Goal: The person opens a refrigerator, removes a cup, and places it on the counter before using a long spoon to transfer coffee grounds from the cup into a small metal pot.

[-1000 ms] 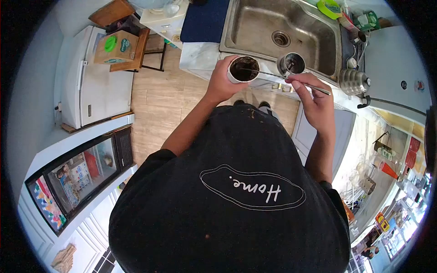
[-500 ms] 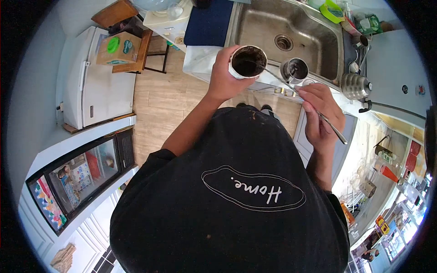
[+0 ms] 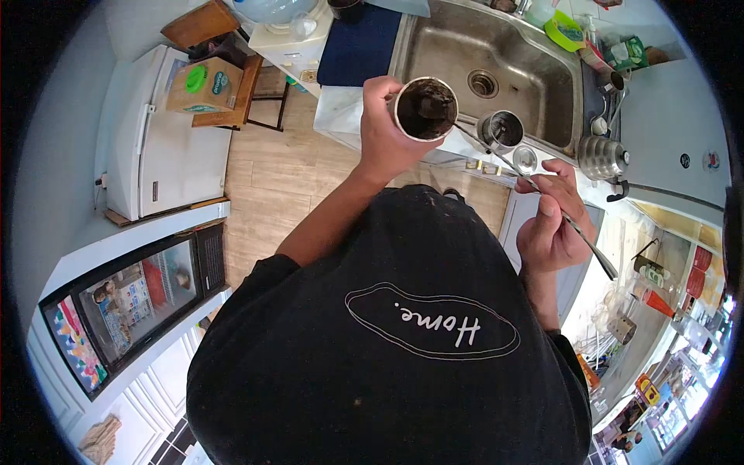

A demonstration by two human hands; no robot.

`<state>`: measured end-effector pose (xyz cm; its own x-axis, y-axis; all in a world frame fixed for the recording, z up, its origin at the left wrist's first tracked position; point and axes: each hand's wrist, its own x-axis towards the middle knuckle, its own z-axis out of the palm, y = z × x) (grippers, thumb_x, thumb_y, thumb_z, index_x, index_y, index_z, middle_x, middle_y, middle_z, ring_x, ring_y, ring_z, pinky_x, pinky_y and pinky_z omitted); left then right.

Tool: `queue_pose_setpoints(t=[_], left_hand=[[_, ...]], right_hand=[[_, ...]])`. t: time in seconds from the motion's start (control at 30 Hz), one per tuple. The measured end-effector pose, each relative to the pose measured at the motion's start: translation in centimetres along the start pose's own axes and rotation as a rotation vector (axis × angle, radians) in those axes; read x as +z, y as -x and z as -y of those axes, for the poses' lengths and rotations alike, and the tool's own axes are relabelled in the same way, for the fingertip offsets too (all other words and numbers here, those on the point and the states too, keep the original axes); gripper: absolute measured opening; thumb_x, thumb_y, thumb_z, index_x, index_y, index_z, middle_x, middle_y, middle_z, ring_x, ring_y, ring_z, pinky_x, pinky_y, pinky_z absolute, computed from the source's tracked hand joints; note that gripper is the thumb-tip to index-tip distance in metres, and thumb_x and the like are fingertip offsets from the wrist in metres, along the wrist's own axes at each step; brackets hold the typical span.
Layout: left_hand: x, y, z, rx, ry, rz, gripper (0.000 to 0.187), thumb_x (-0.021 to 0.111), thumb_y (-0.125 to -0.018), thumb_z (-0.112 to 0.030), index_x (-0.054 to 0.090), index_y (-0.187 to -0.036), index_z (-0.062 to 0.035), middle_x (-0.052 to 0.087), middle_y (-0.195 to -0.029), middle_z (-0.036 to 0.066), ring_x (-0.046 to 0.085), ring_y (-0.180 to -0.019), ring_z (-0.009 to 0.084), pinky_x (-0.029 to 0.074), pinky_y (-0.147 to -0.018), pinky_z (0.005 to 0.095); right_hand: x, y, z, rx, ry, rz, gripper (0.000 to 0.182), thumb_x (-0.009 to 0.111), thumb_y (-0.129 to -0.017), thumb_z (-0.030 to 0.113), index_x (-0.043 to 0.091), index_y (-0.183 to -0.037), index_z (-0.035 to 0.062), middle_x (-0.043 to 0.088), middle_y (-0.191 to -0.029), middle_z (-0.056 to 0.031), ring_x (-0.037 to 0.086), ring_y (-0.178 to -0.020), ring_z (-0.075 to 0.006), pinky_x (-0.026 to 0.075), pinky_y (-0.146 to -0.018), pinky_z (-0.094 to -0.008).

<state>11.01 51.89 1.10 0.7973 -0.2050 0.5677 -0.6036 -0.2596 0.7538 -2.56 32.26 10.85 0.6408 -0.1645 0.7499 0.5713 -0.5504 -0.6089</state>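
My left hand [image 3: 385, 124] is wrapped around a pale-rimmed canister [image 3: 400, 116], tilted so its mouth faces me. Dark brown powder [image 3: 428, 105] coats the inside. Between the thumb and fingers of my right hand [image 3: 554, 225] is a long-handled metal spoon [image 3: 594, 248]. Its far end reaches into the canister at the right rim, where the bowl is hard to make out against the powder. Below the handle's far half, a small metal cup [image 3: 501, 130] with dark residue inside stands on the counter's front edge. A small round clear lid [image 3: 525, 160] lies beside that cup.
A steel sink [image 3: 438, 54] lies just beyond the canister. On its left is a dark blue mat [image 3: 358, 50]; on its right stands a ribbed metal kettle [image 3: 603, 159] with a black handle. A green basket [image 3: 564, 35] sits behind the sink.
My right hand has moved right and toward me, drawing the spoon partly back. The canister has shifted slightly right, and more of its powdery inside shows.
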Motion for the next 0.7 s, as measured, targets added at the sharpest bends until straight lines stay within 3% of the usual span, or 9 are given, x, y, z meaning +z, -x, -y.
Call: queue_pose_setpoints(t=[0.13,0.23,0.7], left_hand=[[0.5,-0.1,-0.1,0.044,0.003,-0.046,0.097,0.101,-0.061,-0.016,0.034,-0.130,-0.0070,0.044,-0.123,0.014,0.053,-0.115,0.0245,0.047,-0.098,0.0393],[0.6,-0.1,0.0,0.066,0.013,-0.060,0.097,0.101,-0.061,-0.016,0.033,-0.129,-0.0074,0.043,-0.124,0.014,0.052,-0.116,0.0252,0.046,-0.099,0.0398],[1.8,0.2,-0.5,0.095,0.025,-0.070,0.095,0.101,-0.061,-0.017,0.032,-0.126,-0.0082,0.043,-0.125,0.015,0.051,-0.116,0.0257,0.046,-0.099,0.0407]], right_hand=[[0.6,0.3,0.3,0.042,-0.021,-0.085,0.024,0.055,-0.108,0.015,0.064,-0.102,-0.0072,0.073,-0.084,-0.0186,0.073,-0.068,-0.0272,0.053,-0.093,-0.0589],[0.8,0.8,-0.1,0.041,-0.050,-0.132,0.011,0.059,-0.104,0.007,0.061,-0.103,-0.0035,0.074,-0.083,-0.0185,0.074,-0.070,-0.0264,0.054,-0.091,-0.0567],[0.6,1.5,-0.5,0.014,-0.060,-0.171,0.013,0.056,-0.106,0.009,0.060,-0.105,-0.0031,0.074,-0.082,-0.0185,0.075,-0.070,-0.0259,0.053,-0.093,-0.0552]])
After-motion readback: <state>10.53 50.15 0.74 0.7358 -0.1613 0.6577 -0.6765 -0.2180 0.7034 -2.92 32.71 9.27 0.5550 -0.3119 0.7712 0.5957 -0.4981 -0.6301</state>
